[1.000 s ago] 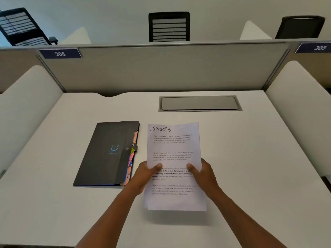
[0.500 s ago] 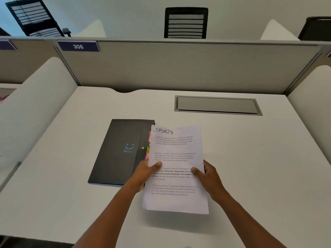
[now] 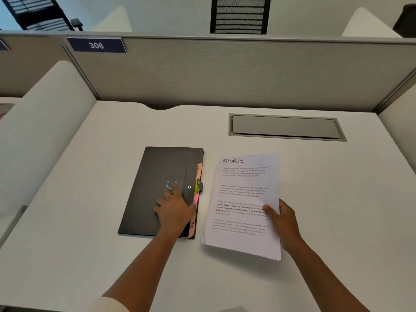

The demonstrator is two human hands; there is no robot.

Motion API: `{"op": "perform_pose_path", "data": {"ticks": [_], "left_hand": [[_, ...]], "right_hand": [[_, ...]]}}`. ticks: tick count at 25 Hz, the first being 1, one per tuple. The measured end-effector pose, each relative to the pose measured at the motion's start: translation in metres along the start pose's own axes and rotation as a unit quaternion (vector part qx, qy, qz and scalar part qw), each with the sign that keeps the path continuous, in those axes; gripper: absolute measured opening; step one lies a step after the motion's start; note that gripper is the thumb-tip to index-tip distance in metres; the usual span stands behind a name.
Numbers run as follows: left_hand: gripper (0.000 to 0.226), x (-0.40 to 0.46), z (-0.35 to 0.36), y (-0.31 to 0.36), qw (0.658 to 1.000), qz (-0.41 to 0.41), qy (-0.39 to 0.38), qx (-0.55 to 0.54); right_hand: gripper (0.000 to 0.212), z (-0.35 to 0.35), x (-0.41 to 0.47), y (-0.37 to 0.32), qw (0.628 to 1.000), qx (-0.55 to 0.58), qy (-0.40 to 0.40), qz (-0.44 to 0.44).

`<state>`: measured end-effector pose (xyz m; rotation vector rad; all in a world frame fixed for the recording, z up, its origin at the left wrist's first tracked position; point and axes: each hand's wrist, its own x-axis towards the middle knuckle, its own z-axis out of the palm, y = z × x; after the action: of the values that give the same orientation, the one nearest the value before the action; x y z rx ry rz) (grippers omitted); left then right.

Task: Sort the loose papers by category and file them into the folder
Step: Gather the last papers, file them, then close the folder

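head cam | left hand (image 3: pixel 175 210) flat, fingers spread on the closed black folder (image 3: pixel 153 190) | right hand (image 3: pixel 284 224) pinching the "sports" paper stack (image 3: pixel 244 206) just beside it | white surface (image 3: pixel 90 255)

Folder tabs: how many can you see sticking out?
4 along the folder right edge: peach tab topmost, green by the clasp, pink, and peach "HR" lowest. The left hand may hide more.

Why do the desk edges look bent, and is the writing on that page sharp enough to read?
Head view: the wide lens bows the desk and partition lines. On the papers, held by the right hand, "SPORTS" is clear; the small print is too soft. A soft shadow lies under their near edge.
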<state>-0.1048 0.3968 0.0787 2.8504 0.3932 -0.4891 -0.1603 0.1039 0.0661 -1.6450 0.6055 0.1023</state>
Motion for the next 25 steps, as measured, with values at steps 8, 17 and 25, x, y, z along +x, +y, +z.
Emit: {"op": "perform_pose_path", "data": {"ticks": [8, 17, 25], "left_hand": [[0.020, -0.003, -0.016, 0.017, 1.000, 0.002, -0.002, -0.011], [0.016, -0.002, -0.046, 0.006, 0.998, 0.039, -0.009, 0.058], [0.023, -0.012, -0.057, 0.006, 0.997, 0.010, -0.001, -0.078]], "right_hand": [[0.019, 0.010, 0.006, -0.011, 1.000, 0.011, 0.008, 0.002], [0.022, 0.045, 0.011, -0.062, 0.996, 0.030, 0.041, -0.072], [0.023, 0.088, -0.004, -0.072, 0.989, -0.094, -0.003, -0.112]]}}
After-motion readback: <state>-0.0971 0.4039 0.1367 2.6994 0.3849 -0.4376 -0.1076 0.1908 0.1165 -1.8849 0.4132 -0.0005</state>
